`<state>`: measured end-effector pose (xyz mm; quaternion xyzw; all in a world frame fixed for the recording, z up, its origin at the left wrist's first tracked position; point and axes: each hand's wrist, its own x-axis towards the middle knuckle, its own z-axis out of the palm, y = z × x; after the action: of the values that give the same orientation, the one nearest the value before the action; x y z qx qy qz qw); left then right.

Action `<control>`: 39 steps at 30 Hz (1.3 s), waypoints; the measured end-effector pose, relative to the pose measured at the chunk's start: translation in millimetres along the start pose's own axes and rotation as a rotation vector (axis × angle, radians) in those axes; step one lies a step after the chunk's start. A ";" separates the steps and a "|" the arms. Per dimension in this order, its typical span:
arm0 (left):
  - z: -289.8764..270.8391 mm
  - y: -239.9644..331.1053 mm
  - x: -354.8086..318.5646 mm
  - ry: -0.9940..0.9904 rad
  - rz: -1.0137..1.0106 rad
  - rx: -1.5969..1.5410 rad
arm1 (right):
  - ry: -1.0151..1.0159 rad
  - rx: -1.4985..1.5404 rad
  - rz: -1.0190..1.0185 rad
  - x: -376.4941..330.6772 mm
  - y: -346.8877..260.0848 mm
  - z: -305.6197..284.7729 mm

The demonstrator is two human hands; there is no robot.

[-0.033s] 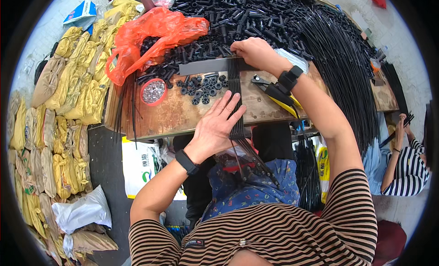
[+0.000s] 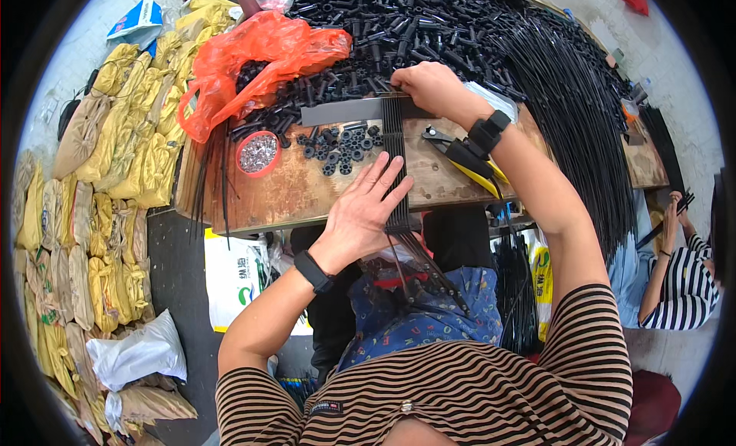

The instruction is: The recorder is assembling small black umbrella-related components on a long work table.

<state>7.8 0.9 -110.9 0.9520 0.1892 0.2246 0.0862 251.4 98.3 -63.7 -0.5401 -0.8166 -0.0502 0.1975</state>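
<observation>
A row of thin black rods [image 2: 395, 143] lies side by side across the wooden bench [image 2: 291, 193], running from a grey metal bar [image 2: 337, 111] toward me and past the front edge. My left hand [image 2: 360, 212] lies flat on the near part of the rods, fingers spread. My right hand [image 2: 429, 86] is curled over the rods' far ends at the bar. Small black ring pieces [image 2: 341, 147] are scattered just left of the rods.
A red round dish [image 2: 257, 152] of small metal bits and yellow-handled pliers [image 2: 468, 159] sit on the bench. An orange bag [image 2: 261, 55], a heap of black tube parts [image 2: 383, 24] and long black rods [image 2: 567, 101] lie behind. Yellow sacks [image 2: 115, 139] line the left; another person [image 2: 682, 277] sits right.
</observation>
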 end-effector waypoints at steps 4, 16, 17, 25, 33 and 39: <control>-1.4 1.1 0.3 0.017 -0.006 -0.017 | -0.124 -0.209 0.107 -2.9 -1.2 -11.5; 2.3 0.3 1.4 0.028 0.007 0.046 | 0.152 -0.121 0.168 -16.1 18.2 -40.6; 2.5 -0.1 2.2 0.013 0.001 0.064 | 0.091 -0.166 0.244 -25.7 26.2 -50.4; 3.0 0.9 6.8 0.031 -0.038 0.043 | -0.063 -0.070 0.472 -90.1 72.4 -60.9; -7.6 5.8 3.7 0.084 0.054 -0.370 | 0.072 -0.191 0.460 -99.1 70.3 -52.5; -19.5 21.2 -2.7 -0.133 -0.378 -1.025 | -0.020 -0.191 0.399 -99.2 71.1 -46.2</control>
<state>3.3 -18.0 -89.5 0.7497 0.2174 0.2080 0.5895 361.5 28.4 -68.1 -0.7078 -0.6869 -0.0818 0.1434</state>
